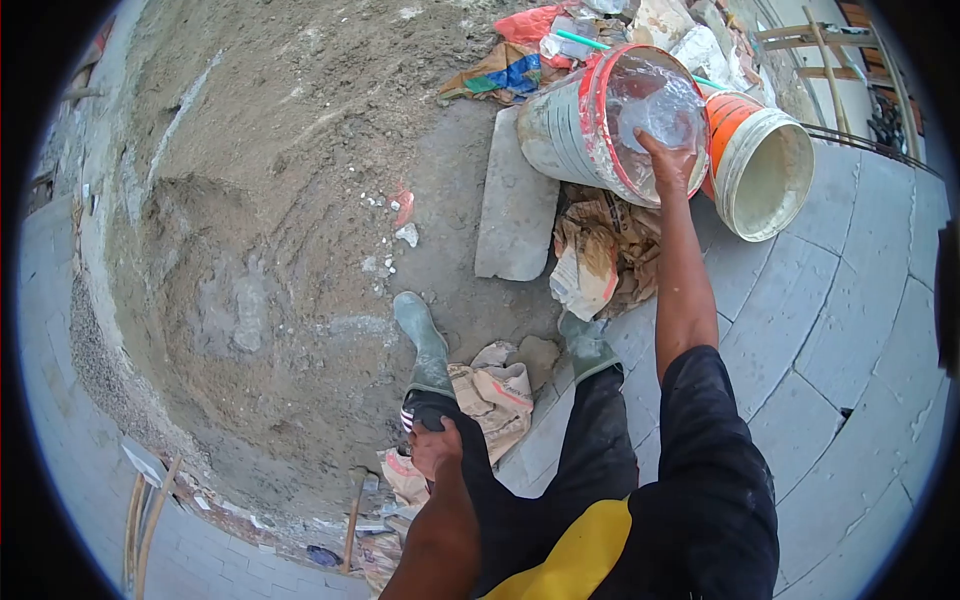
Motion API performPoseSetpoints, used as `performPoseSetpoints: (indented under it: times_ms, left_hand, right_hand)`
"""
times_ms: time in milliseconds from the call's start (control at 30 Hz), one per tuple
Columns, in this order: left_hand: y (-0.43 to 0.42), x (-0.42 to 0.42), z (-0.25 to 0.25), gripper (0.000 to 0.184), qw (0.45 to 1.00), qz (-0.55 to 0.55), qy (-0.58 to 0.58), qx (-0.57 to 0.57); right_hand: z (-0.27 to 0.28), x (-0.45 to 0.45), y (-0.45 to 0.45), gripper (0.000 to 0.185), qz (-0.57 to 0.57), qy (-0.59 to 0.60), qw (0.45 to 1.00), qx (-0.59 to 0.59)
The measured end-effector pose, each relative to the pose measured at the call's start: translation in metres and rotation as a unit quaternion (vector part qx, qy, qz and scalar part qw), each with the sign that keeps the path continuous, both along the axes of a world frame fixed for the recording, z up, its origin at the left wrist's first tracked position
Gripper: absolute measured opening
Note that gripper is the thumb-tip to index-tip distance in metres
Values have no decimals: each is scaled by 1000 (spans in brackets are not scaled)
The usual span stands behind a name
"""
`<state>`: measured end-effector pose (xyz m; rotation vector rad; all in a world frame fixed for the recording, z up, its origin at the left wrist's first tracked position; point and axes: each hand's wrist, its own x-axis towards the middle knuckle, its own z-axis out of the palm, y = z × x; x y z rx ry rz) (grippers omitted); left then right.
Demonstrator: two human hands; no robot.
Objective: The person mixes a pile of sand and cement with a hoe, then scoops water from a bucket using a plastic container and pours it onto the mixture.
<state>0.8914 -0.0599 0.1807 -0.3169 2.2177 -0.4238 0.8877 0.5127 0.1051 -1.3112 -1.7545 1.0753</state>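
My right hand (668, 165) reaches into the mouth of a large white bucket (555, 125) with a red rim. Its fingers are closed on a clear plastic container (662, 115), whose exact shape is hard to make out inside the bucket. On my left knee rests my left hand (437, 450), thumb spread away from the fingers and nothing held. Against the first bucket stands a second bucket (765, 175), orange and white with a pale crusted inside.
Crumpled paper sacks (600, 255) lie below the buckets and between my boots (425, 345). A flat concrete slab (515, 200) sits beside the white bucket. Loose grey sand (270, 130) spreads to the left, paving (800, 330) to the right. Rubble and plastic scraps (520, 70) lie behind.
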Motion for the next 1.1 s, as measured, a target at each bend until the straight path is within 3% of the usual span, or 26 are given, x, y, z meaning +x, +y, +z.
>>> performPoseSetpoints:
  times_ms: [33, 100, 133, 167, 200, 233, 267, 300, 400, 533, 567, 633, 767, 933, 1000, 1033, 1100]
  left_hand:
    - [-3, 0, -1, 62, 1000, 11, 0, 12]
    - [-10, 1, -2, 61, 999, 30, 7, 20]
    - [-17, 2, -4, 60, 999, 36, 1, 25]
    - [-19, 3, -5, 58, 998, 55, 4, 22]
    - [-22, 0, -4, 58, 996, 81, -8, 31]
    - [-22, -2, 1, 58, 996, 80, -7, 37]
    - [-25, 0, -1, 59, 995, 98, -2, 36]
    - [-27, -1, 3, 59, 994, 101, -5, 31]
    - [-31, -3, 4, 59, 992, 123, -7, 41]
    - [-37, 1, 0, 58, 988, 142, -4, 64]
    - [-38, 1, -1, 58, 987, 146, -3, 63]
    - [-37, 2, 1, 58, 989, 139, 4, 58]
    - [-39, -3, 3, 58, 987, 149, 5, 57]
    - [-34, -11, 5, 56, 988, 145, 3, 61]
    - [-33, -12, 0, 54, 989, 127, 8, 72]
    - [-33, -11, -1, 53, 990, 130, 20, 60]
    - [-29, -11, 1, 57, 993, 104, 17, 59]
  right_hand:
    - [25, 1, -7, 87, -10, -109, 988, 106]
    - [44, 17, -3, 87, 0, -159, 973, 165]
    - [74, 11, -18, 83, -5, -303, 933, 195]
    - [85, 11, -25, 80, 53, -264, 921, 281]
    - [91, 9, -34, 78, 101, -236, 934, 249]
    - [105, -5, -53, 80, 158, -290, 879, 345]
    - [100, -13, -68, 80, 232, -190, 899, 318]
    - [101, -34, -94, 78, 252, -214, 866, 375]
    - [78, -103, -191, 77, 400, -170, 867, 243]
    - [36, -212, -356, 82, 435, -229, 868, 68]
    - [27, -240, -392, 83, 454, -288, 840, 64]
    - [46, -295, -457, 86, 513, -358, 780, 19]
    - [99, -353, -529, 91, 546, -375, 747, -55]
    - [103, -334, -493, 100, 543, -315, 759, -173]
    - [77, -295, -441, 99, 517, -138, 770, -348]
    - [76, -278, -409, 99, 495, -143, 785, -345]
    - [86, -219, -324, 98, 509, -18, 814, -281]
